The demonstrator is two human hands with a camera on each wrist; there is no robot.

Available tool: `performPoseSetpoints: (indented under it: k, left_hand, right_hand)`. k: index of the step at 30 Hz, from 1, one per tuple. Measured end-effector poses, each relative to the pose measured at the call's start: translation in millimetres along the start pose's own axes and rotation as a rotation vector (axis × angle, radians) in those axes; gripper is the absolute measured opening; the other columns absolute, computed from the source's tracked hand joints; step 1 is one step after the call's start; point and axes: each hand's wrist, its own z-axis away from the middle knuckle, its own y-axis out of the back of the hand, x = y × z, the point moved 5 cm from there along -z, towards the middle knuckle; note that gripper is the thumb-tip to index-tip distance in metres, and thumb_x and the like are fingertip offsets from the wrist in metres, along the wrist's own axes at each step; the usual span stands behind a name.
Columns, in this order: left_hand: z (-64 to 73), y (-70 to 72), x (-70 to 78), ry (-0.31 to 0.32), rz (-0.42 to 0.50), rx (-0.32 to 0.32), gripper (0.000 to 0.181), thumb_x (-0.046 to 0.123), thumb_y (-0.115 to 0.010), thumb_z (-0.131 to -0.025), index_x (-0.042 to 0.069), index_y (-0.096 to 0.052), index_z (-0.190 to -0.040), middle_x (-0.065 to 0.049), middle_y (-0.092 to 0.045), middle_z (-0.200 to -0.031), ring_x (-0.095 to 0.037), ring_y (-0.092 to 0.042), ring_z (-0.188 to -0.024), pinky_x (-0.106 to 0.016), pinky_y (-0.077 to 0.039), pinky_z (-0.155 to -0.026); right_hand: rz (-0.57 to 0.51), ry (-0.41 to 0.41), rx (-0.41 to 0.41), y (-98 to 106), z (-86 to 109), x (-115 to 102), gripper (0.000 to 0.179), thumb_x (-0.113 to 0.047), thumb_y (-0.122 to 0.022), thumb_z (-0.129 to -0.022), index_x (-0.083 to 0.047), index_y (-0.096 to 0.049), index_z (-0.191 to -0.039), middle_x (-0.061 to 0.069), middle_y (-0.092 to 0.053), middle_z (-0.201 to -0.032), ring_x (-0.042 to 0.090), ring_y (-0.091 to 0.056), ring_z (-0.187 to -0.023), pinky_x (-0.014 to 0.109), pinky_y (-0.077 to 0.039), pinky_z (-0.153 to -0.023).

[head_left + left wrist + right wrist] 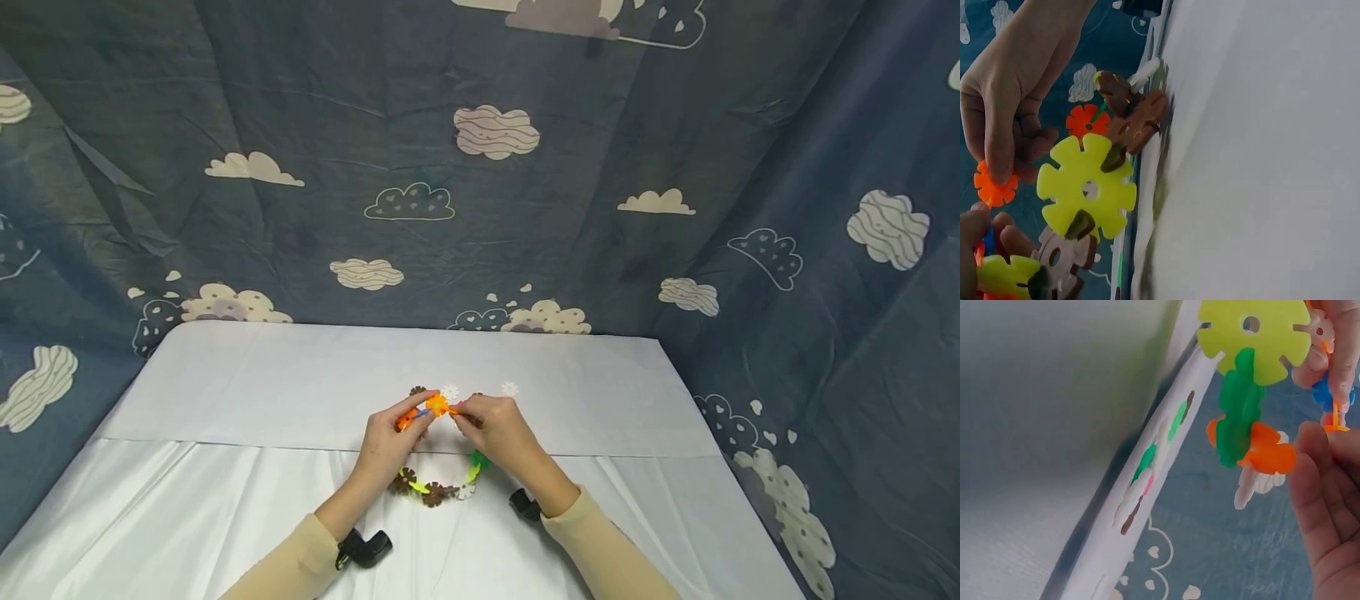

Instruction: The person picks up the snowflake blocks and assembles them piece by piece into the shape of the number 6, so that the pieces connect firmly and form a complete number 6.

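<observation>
Two hands meet over a white table (pixel 225 392), working a chain (pixel 438 487) of plastic snowflake discs. The left hand (pixel 386 446) pinches an orange disc (pixel 437 405) between thumb and fingertips, and the right hand (pixel 498 429) pinches the same cluster from the 3 o'clock side, so the fingertips of both hands nearly touch. The chain hangs from that grip and curves back toward the person, its brown, white, yellow and green discs lying on the cloth between the two wrists, at 6 o'clock from the hands.

From the left wrist, a yellow disc (pixel 1088 187) fills the middle of the view, slotted into brown discs (pixel 1132 119) at 1 o'clock and a pale disc (pixel 1060 262) at 7 o'clock; the fingers (pixel 997 144) press an orange disc (pixel 994 186) at 9 o'clock.

From the right wrist, a green disc (pixel 1238 412) hangs at 6 o'clock below a yellow disc (pixel 1254 334), with an orange disc (pixel 1269 453) just beside it.

Two loose white discs (pixel 480 389) and a brown one (pixel 417 390) lie on the table at 12 o'clock from the hands. Dark cloud-print cloth (pixel 480 167) hangs behind.
</observation>
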Motion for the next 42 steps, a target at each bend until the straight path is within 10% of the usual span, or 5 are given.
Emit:
performPoseSetpoints:
  k: [6,13,17,26,42]
  left_hand:
    - [-4.5,5.9,-2.5,0.040,-0.039,-0.017,0.033,0.028,-0.072,-0.103,0.027,-0.073,-0.135,-0.016,-0.073,-0.084,-0.022,-0.062,-0.065,-0.021,-0.044,-0.053]
    - [-7.4,11.7,-5.6,0.062,-0.031,0.017,0.033,0.031,-0.070,-0.104,0.030,-0.071,-0.137,-0.018,-0.075,-0.091,-0.028,-0.063,-0.069,-0.021,-0.042,-0.053]
    - [-7.7,11.4,-4.4,0.061,-0.038,0.008,0.033,0.032,-0.070,-0.104,0.031,-0.071,-0.137,-0.017,-0.076,-0.094,-0.027,-0.063,-0.070,-0.020,-0.042,-0.053]
    - [-7.7,14.9,2.5,0.003,-0.054,0.015,0.032,0.030,-0.073,-0.102,0.029,-0.073,-0.134,-0.015,-0.077,-0.103,-0.029,-0.067,-0.068,-0.022,-0.047,-0.054]
    - [-3.7,13.1,22.2,-0.193,-0.043,0.033,0.029,0.019,-0.078,-0.098,0.024,-0.078,-0.126,-0.007,-0.080,-0.105,-0.009,-0.065,-0.066,-0.019,-0.043,-0.051]
  right_hand:
    - [-0.001,-0.080,-0.089,0.4,0.5,11.3,0.025,-0.011,-0.087,-0.089,-0.006,-0.081,-0.112,0.003,-0.081,-0.091,0.010,-0.069,-0.070,0.015,-0.056,-0.064]
    - [-0.242,-0.679,-0.197,-8.4,15.3,54.4,0.031,-0.033,-0.064,-0.107,-0.010,-0.076,-0.126,0.000,-0.079,-0.102,0.010,-0.066,-0.085,0.026,-0.054,-0.071]
    - [-0.449,-0.867,-0.346,-23.3,25.4,59.9,0.029,-0.034,-0.065,-0.106,-0.008,-0.075,-0.117,0.001,-0.074,-0.093,0.012,-0.055,-0.069,0.025,-0.046,-0.061]
    - [-0.675,-0.819,-0.298,-11.5,17.0,48.1,0.027,-0.029,-0.071,-0.102,-0.002,-0.075,-0.098,-0.002,-0.067,-0.081,0.021,-0.060,-0.073,0.033,-0.054,-0.069]
    - [-0.606,-0.694,-0.228,3.6,3.4,27.3,0.030,-0.028,-0.071,-0.102,-0.002,-0.078,-0.090,0.008,-0.073,-0.087,0.023,-0.064,-0.069,0.042,-0.059,-0.067]
